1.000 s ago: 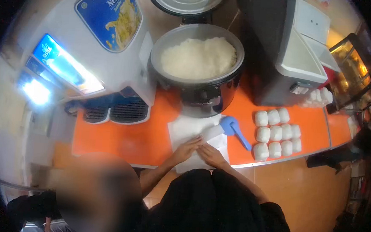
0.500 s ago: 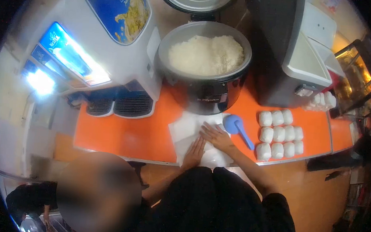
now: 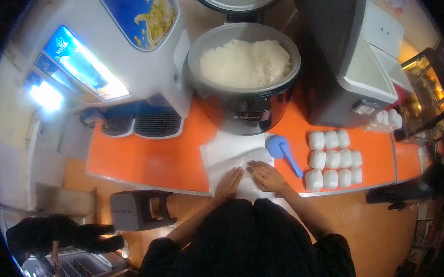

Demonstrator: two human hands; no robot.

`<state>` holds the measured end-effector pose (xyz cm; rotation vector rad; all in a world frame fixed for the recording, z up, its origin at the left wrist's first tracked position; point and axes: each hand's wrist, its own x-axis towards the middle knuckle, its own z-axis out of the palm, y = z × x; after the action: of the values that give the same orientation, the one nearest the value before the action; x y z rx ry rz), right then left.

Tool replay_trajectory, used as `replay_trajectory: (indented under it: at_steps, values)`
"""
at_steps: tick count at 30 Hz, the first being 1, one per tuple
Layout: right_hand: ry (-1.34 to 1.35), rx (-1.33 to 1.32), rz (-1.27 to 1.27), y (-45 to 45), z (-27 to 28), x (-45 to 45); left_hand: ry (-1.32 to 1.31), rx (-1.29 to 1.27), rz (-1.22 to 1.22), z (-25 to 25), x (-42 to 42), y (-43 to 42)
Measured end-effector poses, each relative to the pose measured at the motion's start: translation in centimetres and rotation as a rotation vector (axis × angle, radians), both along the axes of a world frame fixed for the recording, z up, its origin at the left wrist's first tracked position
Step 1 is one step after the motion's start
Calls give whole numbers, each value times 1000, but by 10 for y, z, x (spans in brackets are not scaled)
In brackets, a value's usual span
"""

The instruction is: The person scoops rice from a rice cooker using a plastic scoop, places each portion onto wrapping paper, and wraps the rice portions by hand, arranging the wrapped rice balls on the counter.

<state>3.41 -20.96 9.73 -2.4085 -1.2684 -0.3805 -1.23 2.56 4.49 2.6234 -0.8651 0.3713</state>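
White sheets of wrapping paper [image 3: 216, 151] lie at the front edge of the orange counter, before the rice cooker. My left hand [image 3: 229, 183] rests flat on the sheet, fingers together and stretched out. Beside it, my right hand [image 3: 266, 177] has its fingers bent in, pinching a fold of the paper near the left fingertips. A blue rice scoop [image 3: 284, 153] lies just right of the sheets, handle toward me. White wrapped bundles [image 3: 331, 159] stand in rows farther right. Whatever may be under the folded paper is hidden.
Behind the paper stands an open rice cooker [image 3: 249, 107] full of white rice. A drink dispenser [image 3: 160, 74] is at the left, a dark grey machine [image 3: 333, 69] at the right. A dark stool [image 3: 131, 210] stands below the counter. More wrapped bundles [image 3: 386, 119] sit at the far right.
My right hand has drawn toward me, from lying spread on the paper to fingers bent on a fold. The left hand stays nearly in place. A person at lower left has left the view, revealing the stool.
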Motion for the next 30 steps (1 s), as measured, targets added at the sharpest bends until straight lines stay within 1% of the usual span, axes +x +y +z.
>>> replay_trajectory:
  at_steps: [1, 3, 5, 6, 8, 10, 12, 15, 16, 17, 18, 19, 20, 22, 23, 24, 25, 27, 28, 30]
  values:
    - [7, 34, -13, 2, -20, 1, 38, -118, 65, -1, -1, -1]
    - [-6, 16, -57, 2, -39, 3, 114, -350, 193, -3, -4, 0]
    - [6, 26, -100, 4, -47, 5, 108, -470, 265, -23, -2, 7]
    - [28, 42, -114, 5, -48, 7, 109, -532, 302, -24, -1, 8]
    - [85, 84, -139, 6, -49, 11, 113, -520, 333, -26, 2, 12]
    - [149, 138, -158, 9, -45, 21, 86, -484, 335, -11, 9, 15]
    - [292, 165, -267, 15, -46, 29, 30, -424, 307, 1, 16, 18]
    - [554, 162, -360, 22, -41, 43, 103, -555, 327, -5, 28, 25]
    - [650, 156, -380, 26, -37, 48, 170, -551, 367, -3, 31, 27]
    - [609, 129, -413, 30, -32, 52, 237, -546, 406, -1, 35, 29]
    - [569, 100, -446, 35, -15, 53, 305, -541, 445, 5, 40, 28]
    - [528, 71, -479, 39, -4, 56, 200, -463, 445, 21, 47, 24]
    - [369, -9, -439, 43, -5, 62, 96, -384, 443, 36, 55, 21]
    - [57, -168, -352, 50, -16, 74, 112, -298, 403, 39, 67, 22]
    - [47, -253, -297, 54, -21, 82, 230, -292, 366, 26, 74, 27]
    - [33, -339, -242, 57, -23, 90, 346, -286, 327, 27, 79, 27]
    - [19, -424, -188, 60, -25, 96, 277, -130, 339, 27, 83, 25]
    - [203, -471, -222, 63, -25, 94, 138, 185, 355, 27, 87, 18]
    - [297, -493, -240, 64, -22, 91, 159, 161, 384, 24, 83, 14]
    - [333, -384, -324, 59, -22, 76, 200, 112, 438, 17, 67, 8]
